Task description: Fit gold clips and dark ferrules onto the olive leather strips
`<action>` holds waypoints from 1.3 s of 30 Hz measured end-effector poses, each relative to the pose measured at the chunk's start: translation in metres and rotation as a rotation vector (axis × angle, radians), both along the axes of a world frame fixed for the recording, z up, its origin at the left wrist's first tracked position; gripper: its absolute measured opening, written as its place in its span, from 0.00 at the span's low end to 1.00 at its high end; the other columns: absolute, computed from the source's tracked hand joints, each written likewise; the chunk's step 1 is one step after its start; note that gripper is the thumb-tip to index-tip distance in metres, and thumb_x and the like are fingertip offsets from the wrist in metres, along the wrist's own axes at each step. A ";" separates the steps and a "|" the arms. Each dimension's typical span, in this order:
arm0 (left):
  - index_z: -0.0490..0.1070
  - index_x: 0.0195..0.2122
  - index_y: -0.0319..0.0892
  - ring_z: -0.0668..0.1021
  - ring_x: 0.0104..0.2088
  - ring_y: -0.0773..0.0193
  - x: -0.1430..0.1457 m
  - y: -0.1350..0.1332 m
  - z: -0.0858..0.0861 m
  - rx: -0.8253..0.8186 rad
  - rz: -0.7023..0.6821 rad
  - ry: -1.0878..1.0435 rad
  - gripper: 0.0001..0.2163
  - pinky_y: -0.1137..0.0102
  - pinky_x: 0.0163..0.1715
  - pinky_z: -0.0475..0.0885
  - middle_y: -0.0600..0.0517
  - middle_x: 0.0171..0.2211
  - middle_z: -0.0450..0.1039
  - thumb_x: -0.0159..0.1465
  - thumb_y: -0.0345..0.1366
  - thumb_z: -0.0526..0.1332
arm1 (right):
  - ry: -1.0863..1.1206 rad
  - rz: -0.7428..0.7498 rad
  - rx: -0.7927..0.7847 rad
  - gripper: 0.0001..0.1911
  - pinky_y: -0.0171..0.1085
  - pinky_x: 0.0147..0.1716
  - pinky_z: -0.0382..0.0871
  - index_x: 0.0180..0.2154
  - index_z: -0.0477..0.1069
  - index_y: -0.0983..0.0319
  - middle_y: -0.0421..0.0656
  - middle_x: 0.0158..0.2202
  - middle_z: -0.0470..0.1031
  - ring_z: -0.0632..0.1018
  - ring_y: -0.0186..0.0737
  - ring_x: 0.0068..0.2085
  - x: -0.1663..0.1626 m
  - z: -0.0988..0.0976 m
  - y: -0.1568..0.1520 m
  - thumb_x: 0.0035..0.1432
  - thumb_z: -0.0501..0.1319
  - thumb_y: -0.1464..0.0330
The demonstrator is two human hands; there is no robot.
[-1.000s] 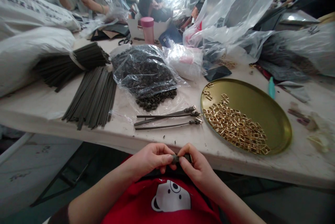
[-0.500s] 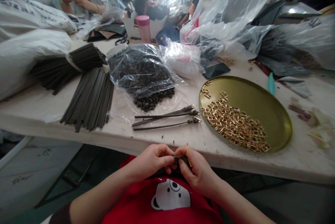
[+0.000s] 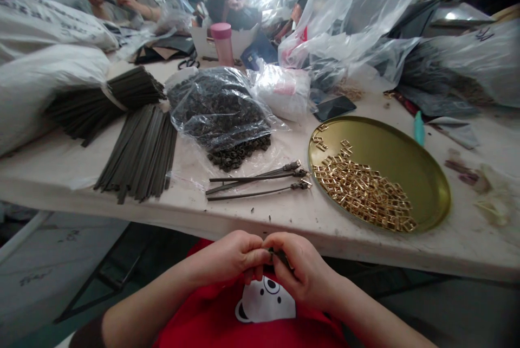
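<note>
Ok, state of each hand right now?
Left hand: closed, fingertips pinching a dark strip.
Right hand: closed, holding seemingly the same dark strip.

Pink bottle (image 3: 222,47) before a white box (image 3: 202,42), black scissors (image 3: 188,63), dark phone-like slab (image 3: 335,108), slim teal object (image 3: 418,130)

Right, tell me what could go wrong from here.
The small dark piece pinched between the left hand and right hand is in front of the table's near edge, so it might fall if the grip slips. Some dark loops lie uncovered at the near side of the plastic bag; a bump could scatter them.
</note>
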State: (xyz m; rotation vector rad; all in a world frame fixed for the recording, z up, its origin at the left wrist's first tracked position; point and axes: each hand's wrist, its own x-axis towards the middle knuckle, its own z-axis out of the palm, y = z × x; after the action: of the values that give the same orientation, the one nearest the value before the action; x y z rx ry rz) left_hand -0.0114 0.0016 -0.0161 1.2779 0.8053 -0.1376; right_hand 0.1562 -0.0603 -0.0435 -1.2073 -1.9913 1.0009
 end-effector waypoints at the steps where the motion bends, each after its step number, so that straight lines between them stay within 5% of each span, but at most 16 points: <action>1: 0.66 0.26 0.38 0.67 0.20 0.71 0.000 -0.001 0.001 0.014 0.002 -0.003 0.13 0.76 0.20 0.61 0.56 0.21 0.65 0.61 0.42 0.50 | -0.015 0.002 0.026 0.09 0.36 0.30 0.65 0.38 0.62 0.61 0.43 0.30 0.73 0.73 0.38 0.30 0.000 0.000 0.001 0.54 0.50 0.75; 7: 0.65 0.26 0.39 0.68 0.21 0.71 -0.006 -0.003 0.011 0.147 -0.090 0.064 0.10 0.76 0.22 0.62 0.55 0.23 0.67 0.61 0.35 0.48 | -0.062 -0.023 0.000 0.10 0.35 0.28 0.65 0.40 0.61 0.62 0.42 0.29 0.72 0.72 0.38 0.29 0.001 -0.006 0.000 0.54 0.50 0.74; 17: 0.65 0.24 0.40 0.66 0.20 0.71 0.003 0.003 0.009 0.229 -0.106 0.055 0.13 0.77 0.20 0.61 0.57 0.20 0.64 0.61 0.38 0.47 | -0.020 -0.022 -0.037 0.09 0.35 0.31 0.65 0.41 0.60 0.61 0.43 0.31 0.72 0.72 0.37 0.31 0.008 -0.005 0.000 0.57 0.48 0.73; 27: 0.69 0.31 0.39 0.66 0.17 0.71 0.014 0.014 0.021 0.289 -0.109 0.090 0.10 0.78 0.17 0.60 0.57 0.19 0.64 0.60 0.34 0.48 | -0.005 -0.040 0.183 0.11 0.36 0.36 0.67 0.44 0.59 0.61 0.44 0.36 0.73 0.74 0.38 0.36 0.006 -0.002 0.011 0.58 0.47 0.72; 33: 0.72 0.32 0.42 0.74 0.31 0.61 0.017 0.047 0.023 0.857 -0.128 0.260 0.09 0.73 0.29 0.65 0.51 0.29 0.75 0.60 0.38 0.53 | -0.165 -0.254 0.288 0.09 0.37 0.32 0.68 0.40 0.64 0.62 0.45 0.33 0.74 0.74 0.40 0.34 0.028 -0.003 0.052 0.60 0.49 0.66; 39: 0.72 0.36 0.42 0.74 0.36 0.63 0.006 0.077 -0.016 1.307 0.060 0.303 0.09 0.71 0.37 0.67 0.49 0.35 0.73 0.62 0.32 0.52 | -0.513 -0.460 0.519 0.14 0.45 0.40 0.66 0.38 0.68 0.62 0.49 0.37 0.74 0.73 0.47 0.39 0.064 -0.033 0.095 0.59 0.49 0.62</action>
State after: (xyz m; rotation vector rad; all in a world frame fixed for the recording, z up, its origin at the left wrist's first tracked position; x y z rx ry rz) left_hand -0.0052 0.0788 -0.0319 2.4873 1.2559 0.3164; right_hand 0.2197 0.0347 -0.0770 -1.6024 -2.0040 -0.0690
